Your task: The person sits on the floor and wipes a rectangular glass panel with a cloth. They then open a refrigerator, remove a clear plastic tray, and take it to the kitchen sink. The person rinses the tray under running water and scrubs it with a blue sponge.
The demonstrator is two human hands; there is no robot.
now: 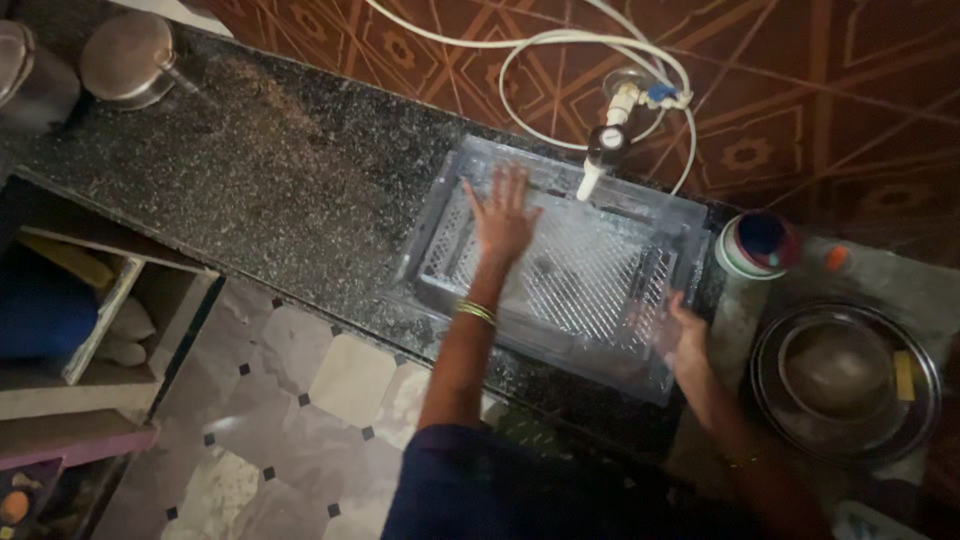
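Crate: a clear plastic crate (590,275) with a lattice bottom sits in the sink recess of the black granite counter (270,170), directly under the tap (603,148).
Long axis: it runs along the counter, from the person's left to the right and slightly toward them at the right end.
Left hand (503,215): it lies flat inside the crate on the lattice near the far left part, fingers spread wide, gripping nothing. A gold bangle (476,312) is on this wrist.
Right hand (683,335): it is at the near right corner of the crate. It seems to grip the rim there, but this part is blurred and I cannot tell if the fingers really close on it.
Nearer hand: both hands touch the crate, one at each end, so the crate lies between them and straight in front of the body.
Tap and hoses: white hoses (560,45) loop on the wall above the tap.
Surface: the granite is speckled and looks wet around the sink.
Right side: a steel bowl (835,365) stands in a wide steel plate (770,375), and beside it a small round container (757,243).
Far left: two steel vessels (125,55) stand on the counter.
Room: brown patterned wall tiles (800,90), pale floor tiles (300,370) with small dark diamonds, open shelves (130,300) under the counter at left.
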